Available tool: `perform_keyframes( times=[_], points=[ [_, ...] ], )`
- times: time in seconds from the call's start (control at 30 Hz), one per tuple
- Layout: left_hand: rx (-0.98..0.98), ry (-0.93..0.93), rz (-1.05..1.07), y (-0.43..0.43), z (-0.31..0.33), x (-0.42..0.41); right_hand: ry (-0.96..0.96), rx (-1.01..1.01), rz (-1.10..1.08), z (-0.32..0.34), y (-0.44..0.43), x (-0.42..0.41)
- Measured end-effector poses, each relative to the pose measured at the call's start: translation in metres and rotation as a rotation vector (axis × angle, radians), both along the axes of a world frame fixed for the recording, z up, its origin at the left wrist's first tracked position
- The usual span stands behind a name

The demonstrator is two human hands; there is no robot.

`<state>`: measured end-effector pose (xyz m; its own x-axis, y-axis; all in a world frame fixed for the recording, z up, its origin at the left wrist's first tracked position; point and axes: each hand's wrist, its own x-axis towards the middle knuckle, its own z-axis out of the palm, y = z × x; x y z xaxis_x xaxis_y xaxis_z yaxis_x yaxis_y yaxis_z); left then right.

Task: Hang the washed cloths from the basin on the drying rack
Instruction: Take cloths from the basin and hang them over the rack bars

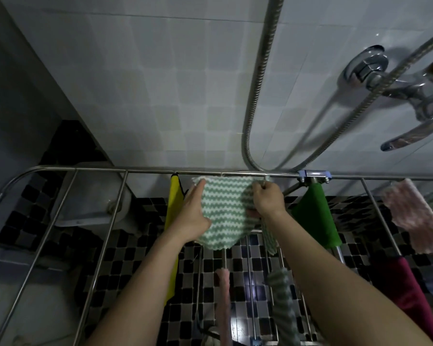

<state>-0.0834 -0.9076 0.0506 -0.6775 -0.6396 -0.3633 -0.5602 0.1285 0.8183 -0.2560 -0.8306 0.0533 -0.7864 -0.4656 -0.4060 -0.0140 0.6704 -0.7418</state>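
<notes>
- The drying rack (pixel 99 228) is made of shiny metal bars. Its left part, at about 9 o'clock, has no cloth on it, so there is room there for more.
- A yellow cloth (pixel 173 203) hangs over the far bar, just left of the hands. It hangs straight down so water can drip off.
- The left hand (pixel 194 216) lies flat and open, fingers stretched out. It presses on the left edge of the green and white wavy cloth (pixel 223 211). I think it does this to smooth the cloth and keep it from sliding.
- The green and white wavy cloth is in the middle, at about 12 o'clock from the hands. Its top touches the far bar and the rest droops toward the person. It looks almost hung, just being pulled straight.
- The right hand (pixel 268 201) is curled shut and pinches the cloth's right top corner near the bar. I think it holds the corner up so the cloth spreads wide.
- A dark green cloth (pixel 315 216) hangs just right of the hands, apart from the wavy one so air gets between them.
- A pink fluffy cloth (pixel 413 218) hangs at 3 o'clock, with a dark red cloth (pixel 403 290) below it.
- The basin cannot be seen here.
</notes>
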Motion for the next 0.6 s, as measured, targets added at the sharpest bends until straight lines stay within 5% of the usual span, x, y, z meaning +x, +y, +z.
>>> perform_keyframes(
  times=[0.37,0.47,0.6],
  points=[
    [-0.052,-0.06,0.075,-0.002,-0.019,-0.016,-0.029,0.077,0.074,-0.008,-0.018,0.009],
    [-0.198,0.029,0.167,0.004,-0.017,-0.013,0.028,-0.032,0.136,-0.007,-0.012,0.019],
    [-0.121,0.136,0.075,0.022,-0.015,-0.015,-0.137,-0.143,0.312,-0.012,-0.006,0.035]
  ],
)
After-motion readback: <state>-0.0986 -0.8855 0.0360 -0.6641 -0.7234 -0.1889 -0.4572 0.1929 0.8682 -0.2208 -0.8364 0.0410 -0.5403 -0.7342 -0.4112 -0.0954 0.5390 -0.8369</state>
